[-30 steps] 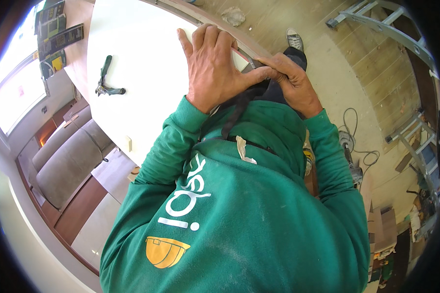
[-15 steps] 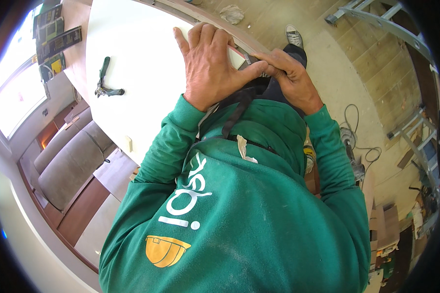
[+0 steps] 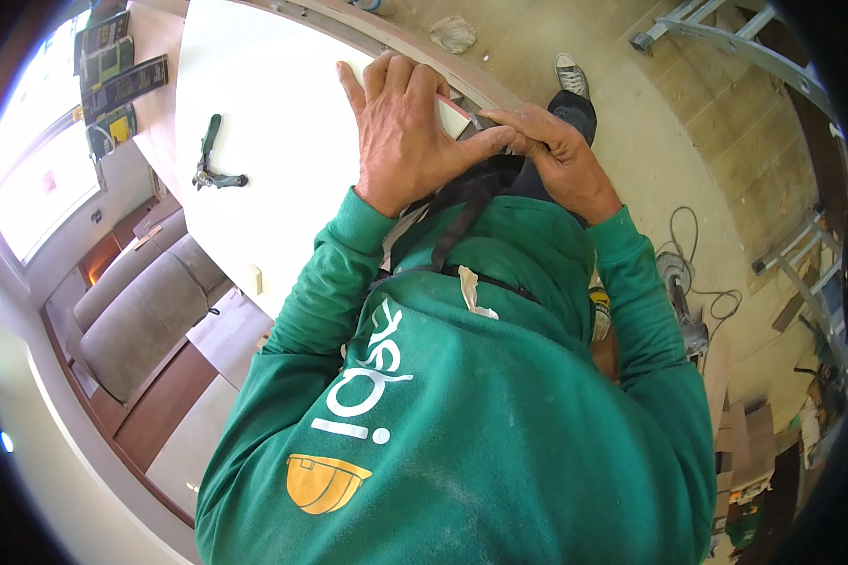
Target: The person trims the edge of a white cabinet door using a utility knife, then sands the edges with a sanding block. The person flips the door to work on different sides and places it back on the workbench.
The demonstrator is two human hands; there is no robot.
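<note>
My left hand (image 3: 405, 141) lies with fingers stretched over a white panel (image 3: 273, 75), near its right edge. Its thumb reaches across to the fingers of my right hand. My right hand (image 3: 565, 155) is closed at the panel's corner, around a small thing mostly hidden by the fingers. A short grey piece (image 3: 481, 121) shows beside its fingertips, against the reddish panel edge; I cannot make out its kind. On the panel, left of my hands, rest hand pliers (image 3: 215, 160) with dark green handles, their legs spread apart.
Boxes (image 3: 122, 85) stand at the panel's far left, with a grey sofa (image 3: 146, 315) below them. Metal ladders (image 3: 725, 38) are on the right. A corded power tool (image 3: 678, 287) lies on the floor to my right, near cardboard (image 3: 754, 443). Crumpled plastic (image 3: 453, 34) lies beyond the panel.
The view has shifted slightly, so the panel and pliers appear a little lower and further right. Both hands keep nearly the same hold; slightly more of the grey piece shows at the right fingertips.
</note>
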